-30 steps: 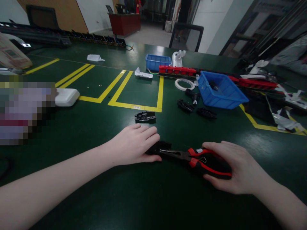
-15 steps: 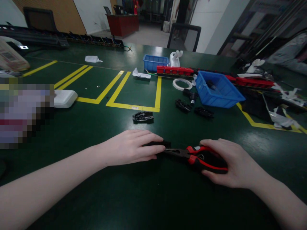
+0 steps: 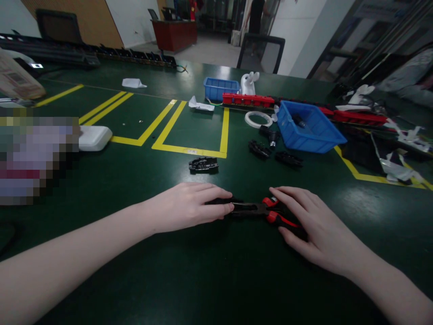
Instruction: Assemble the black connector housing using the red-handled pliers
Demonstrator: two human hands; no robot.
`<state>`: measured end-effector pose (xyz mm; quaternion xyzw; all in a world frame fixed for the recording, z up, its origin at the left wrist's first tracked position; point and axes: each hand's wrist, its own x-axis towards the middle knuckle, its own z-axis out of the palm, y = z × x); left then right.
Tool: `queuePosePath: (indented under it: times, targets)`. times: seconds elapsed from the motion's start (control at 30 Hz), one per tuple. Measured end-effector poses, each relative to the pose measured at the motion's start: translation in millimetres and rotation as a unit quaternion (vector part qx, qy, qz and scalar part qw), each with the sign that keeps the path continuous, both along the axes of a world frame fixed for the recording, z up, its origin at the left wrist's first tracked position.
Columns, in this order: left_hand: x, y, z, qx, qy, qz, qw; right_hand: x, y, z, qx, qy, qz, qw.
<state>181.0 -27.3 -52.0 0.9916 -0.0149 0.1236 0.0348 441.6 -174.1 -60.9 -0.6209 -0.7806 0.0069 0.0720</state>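
Observation:
My right hand (image 3: 309,223) is closed around the red and black handles of a pair of long-nose pliers (image 3: 262,208). The jaws point left and reach the fingertips of my left hand (image 3: 192,203). That hand presses a dark part (image 3: 219,201) down on the green table; most of the part is hidden under the fingers, so its kind is unclear. Just beyond my left hand lies a black moulded piece (image 3: 203,165). Two similar black pieces, one at the left (image 3: 259,149) and one at the right (image 3: 288,159), lie farther off.
A blue bin (image 3: 309,131) stands at right with a dark part inside. Near it are a roll of white tape (image 3: 258,119) and a black fitting (image 3: 270,135). Behind are a smaller blue bin (image 3: 221,89) and a red strip (image 3: 248,99). A white box (image 3: 95,138) sits at left.
My right hand has slid left along the pliers, nearer the pivot, and the handles have drawn closer together. My left hand stays on the dark part.

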Motion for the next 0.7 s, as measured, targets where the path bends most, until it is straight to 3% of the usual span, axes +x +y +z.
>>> queuePosePath:
  times: [0.27, 0.7]
  targets:
    - [0.0, 1.9, -1.2, -0.033, 0.005, 0.011, 0.999, -10.2, 5.9, -4.0, 0.060, 0.006, -0.009, 0.998]
    - [-1.0, 4.8, -6.2, -0.059, -0.007, 0.006, 0.998, -6.9, 0.0, 2.6, 0.056, 0.048, 0.005, 0.997]
